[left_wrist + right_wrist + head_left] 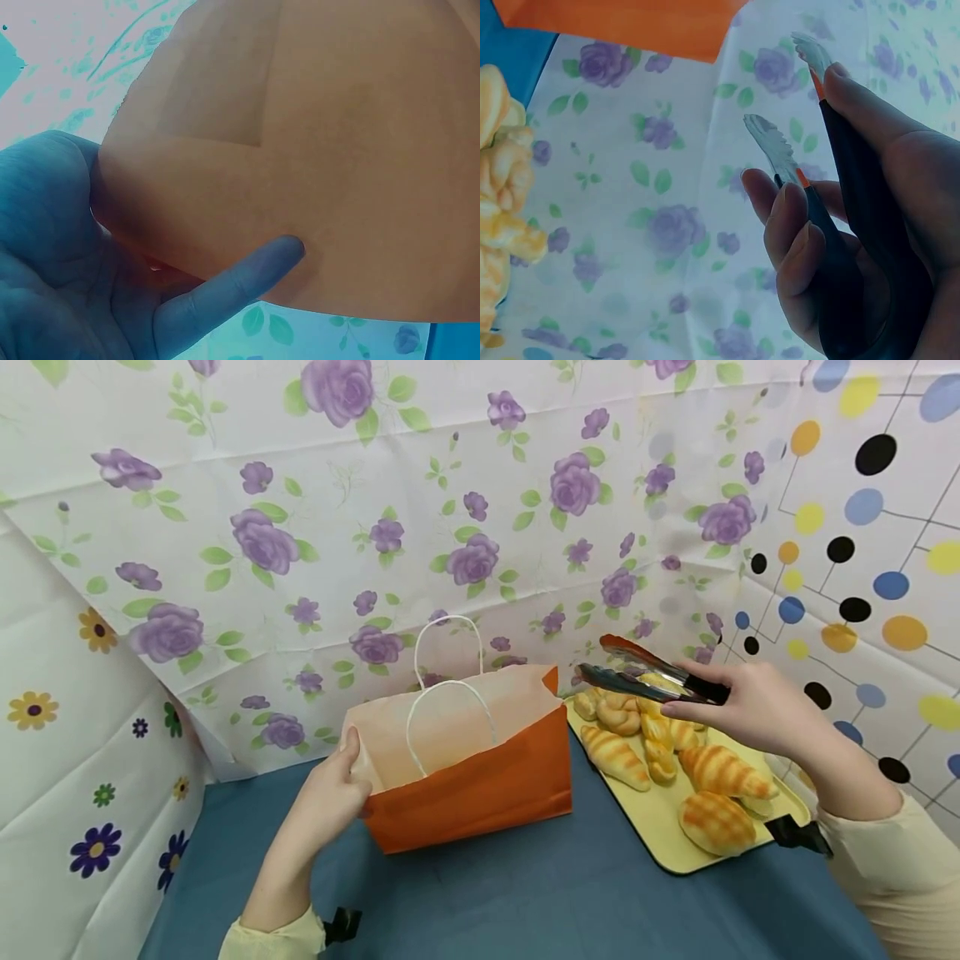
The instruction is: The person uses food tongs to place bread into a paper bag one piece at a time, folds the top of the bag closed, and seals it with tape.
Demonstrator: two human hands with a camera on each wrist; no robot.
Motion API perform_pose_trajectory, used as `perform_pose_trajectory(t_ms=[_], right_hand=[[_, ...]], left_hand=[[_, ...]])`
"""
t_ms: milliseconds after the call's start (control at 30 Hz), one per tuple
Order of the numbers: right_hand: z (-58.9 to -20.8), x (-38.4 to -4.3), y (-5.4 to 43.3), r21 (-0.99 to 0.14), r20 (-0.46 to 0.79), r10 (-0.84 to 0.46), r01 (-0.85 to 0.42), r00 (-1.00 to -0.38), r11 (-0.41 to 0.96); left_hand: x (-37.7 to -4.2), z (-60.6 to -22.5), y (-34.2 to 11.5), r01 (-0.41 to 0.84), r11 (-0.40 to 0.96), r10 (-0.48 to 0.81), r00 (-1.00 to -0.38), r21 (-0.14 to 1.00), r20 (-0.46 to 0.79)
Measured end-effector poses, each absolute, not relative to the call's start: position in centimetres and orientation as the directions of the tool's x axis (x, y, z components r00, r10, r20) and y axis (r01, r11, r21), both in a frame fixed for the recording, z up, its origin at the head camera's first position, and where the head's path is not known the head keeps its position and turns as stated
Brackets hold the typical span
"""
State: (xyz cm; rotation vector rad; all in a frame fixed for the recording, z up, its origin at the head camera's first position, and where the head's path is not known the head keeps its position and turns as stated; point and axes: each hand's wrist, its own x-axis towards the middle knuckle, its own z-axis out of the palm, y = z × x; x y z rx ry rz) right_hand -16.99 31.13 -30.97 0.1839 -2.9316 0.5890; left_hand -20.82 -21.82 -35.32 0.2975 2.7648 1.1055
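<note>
Viewing from afar, I find the right hand curled round black-handled tongs, whose 2 tips stand apart with nothing between them. Beyond the tips, several bread pieces lie on a yellow tray; I judge them light and perhaps soft, best nipped gently across the middle. Left of the tray, the left hand pinches the rim of an orange paper bag, probably light and easily creased.

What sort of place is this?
Perhaps a mock bakery counter rather than a real shop: bread rolls lie on a yellow tray, an orange paper bag stands open beside it, and a flower-patterned sheet hangs close behind.
</note>
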Motion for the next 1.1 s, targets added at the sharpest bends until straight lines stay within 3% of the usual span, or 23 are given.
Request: perform_pose_trajectory(t_ms=[467,1100], right_hand=[[-34.2,-16.2,33.7,-0.406,0.079,-0.005,-0.037,-0.997,0.913],[-38.5,-16.5,35.6,-0.461,-0.013,-0.013,-0.006,-1.0,0.887]], left_hand=[[-21.1,-35.4,-21.8,0.127,0.705,0.236,-0.97,0.697,-0.062],[-21.2,-35.5,-21.8,0.125,0.69,0.244,-0.968,0.713,-0.066]])
